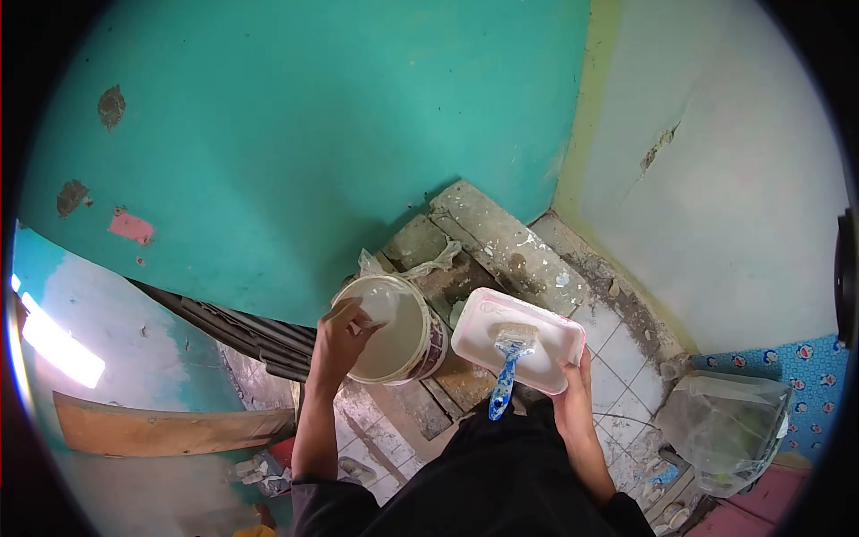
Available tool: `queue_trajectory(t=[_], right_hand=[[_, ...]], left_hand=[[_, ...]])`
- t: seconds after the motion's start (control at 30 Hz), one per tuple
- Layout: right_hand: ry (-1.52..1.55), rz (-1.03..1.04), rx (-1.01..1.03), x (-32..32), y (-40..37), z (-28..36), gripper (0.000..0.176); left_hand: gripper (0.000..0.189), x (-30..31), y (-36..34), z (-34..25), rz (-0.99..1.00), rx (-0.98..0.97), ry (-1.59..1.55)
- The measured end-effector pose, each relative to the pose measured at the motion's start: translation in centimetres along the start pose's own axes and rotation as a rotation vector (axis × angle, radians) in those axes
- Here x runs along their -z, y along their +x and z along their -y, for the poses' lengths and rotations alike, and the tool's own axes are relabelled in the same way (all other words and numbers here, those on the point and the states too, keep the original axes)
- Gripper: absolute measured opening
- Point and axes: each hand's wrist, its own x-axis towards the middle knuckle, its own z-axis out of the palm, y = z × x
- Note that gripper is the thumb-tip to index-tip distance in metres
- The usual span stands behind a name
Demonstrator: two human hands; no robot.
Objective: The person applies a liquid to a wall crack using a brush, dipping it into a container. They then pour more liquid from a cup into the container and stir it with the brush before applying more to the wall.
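Observation:
My left hand (344, 336) is over the near left rim of a white bucket (422, 362), its fingers pinched on a clear plastic cup whose edges are hard to make out. Pale liquid (394, 345) shows inside the bucket. To the right, my right hand (575, 394) grips the corner of a shallow white tray (474, 336), thumb on the inside. A brush with a blue handle (504, 385) lies in that tray, its bristles on a whitish patch and its handle sticking out over the near edge.
Paint-spotted planks (510, 242) lie behind the bucket and tray, against a green wall (295, 134). White floor tiles (617, 358) show at the right, near a clear plastic bag (725, 425). A curved wooden board (170, 425) is at the left.

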Motion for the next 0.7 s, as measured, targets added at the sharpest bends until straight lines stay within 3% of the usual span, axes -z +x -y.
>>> queue_trajectory(t=[0.1,0.27,0.4,0.7], right_hand=[[0.015,-0.001,-0.005,0.1,0.0,0.3,0.064],[0.029,0.006,0.037,1.0,0.4,0.4,0.063],[0.052,0.015,0.04,1.7,0.7,1.1,0.061],[0.079,0.001,0.024,5.5,2.3,4.6,0.058]], left_hand=[[0.045,1.1,-0.2,-0.7,-0.089,-0.035,0.0],[0.027,2.9,0.2,-4.0,-0.138,-0.022,-0.008],[0.029,3.2,0.7,-7.6,-0.152,-0.027,-0.007],[0.028,-2.7,3.9,-15.2,-0.022,-0.21,-0.076]])
